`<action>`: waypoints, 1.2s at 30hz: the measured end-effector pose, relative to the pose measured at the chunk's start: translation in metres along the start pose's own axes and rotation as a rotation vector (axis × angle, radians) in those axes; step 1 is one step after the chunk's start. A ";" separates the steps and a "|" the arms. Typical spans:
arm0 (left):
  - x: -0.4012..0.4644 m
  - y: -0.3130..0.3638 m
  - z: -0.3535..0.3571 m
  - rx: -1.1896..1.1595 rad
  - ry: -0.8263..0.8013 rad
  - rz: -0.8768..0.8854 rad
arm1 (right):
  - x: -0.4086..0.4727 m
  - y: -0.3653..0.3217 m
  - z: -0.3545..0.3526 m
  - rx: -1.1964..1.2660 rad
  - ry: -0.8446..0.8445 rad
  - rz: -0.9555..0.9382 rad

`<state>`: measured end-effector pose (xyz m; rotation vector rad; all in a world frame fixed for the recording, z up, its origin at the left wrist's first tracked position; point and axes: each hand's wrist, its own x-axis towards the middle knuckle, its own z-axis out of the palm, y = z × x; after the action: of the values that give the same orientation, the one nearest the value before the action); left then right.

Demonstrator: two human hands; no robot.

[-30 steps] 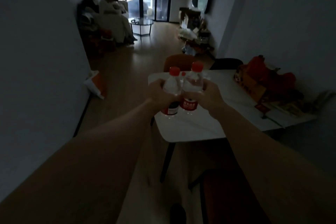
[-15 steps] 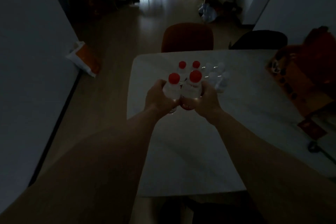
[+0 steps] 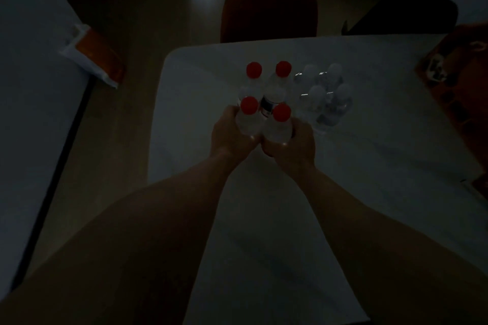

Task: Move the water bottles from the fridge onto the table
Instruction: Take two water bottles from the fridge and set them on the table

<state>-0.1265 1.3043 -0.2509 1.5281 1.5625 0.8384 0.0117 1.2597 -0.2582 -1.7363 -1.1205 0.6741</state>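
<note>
The room is dim. My left hand (image 3: 232, 137) grips a clear water bottle with a red cap (image 3: 248, 113). My right hand (image 3: 293, 146) grips a second red-capped bottle (image 3: 280, 121) right beside it. Both are upright above or on the white table (image 3: 264, 219); whether they touch it I cannot tell. Just behind them two more red-capped bottles (image 3: 266, 79) stand on the table. To their right stands a cluster of several clear white-capped bottles (image 3: 326, 92).
An orange-brown chair (image 3: 269, 10) and a dark chair (image 3: 404, 17) stand at the table's far edge. An orange box (image 3: 459, 82) sits at the table's right side. A white and orange bag (image 3: 92, 55) lies on the floor by the left wall.
I have come up to the table and the camera has tilted down. Both hands carried their bottles forward and lower, close behind the two standing red-capped bottles.
</note>
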 end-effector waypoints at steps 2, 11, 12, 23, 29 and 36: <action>0.007 0.000 0.005 -0.007 0.008 0.002 | 0.002 0.004 0.004 -0.007 0.066 -0.010; 0.004 -0.028 0.019 0.058 -0.015 0.005 | -0.005 0.020 0.020 0.007 0.201 0.175; 0.005 -0.031 0.021 0.084 -0.009 -0.020 | -0.006 0.022 0.021 0.004 0.207 0.188; 0.020 -0.024 0.036 0.083 0.049 -0.114 | 0.011 0.035 0.025 -0.151 0.180 0.180; 0.026 -0.019 0.038 0.065 0.047 -0.188 | 0.018 0.033 0.028 -0.154 0.163 0.212; 0.023 0.001 0.014 0.022 -0.104 -0.216 | 0.012 0.014 0.018 -0.110 0.147 0.236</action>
<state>-0.1134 1.3262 -0.2583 1.3665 1.6300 0.6127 0.0079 1.2756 -0.2783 -1.9992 -0.8736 0.6240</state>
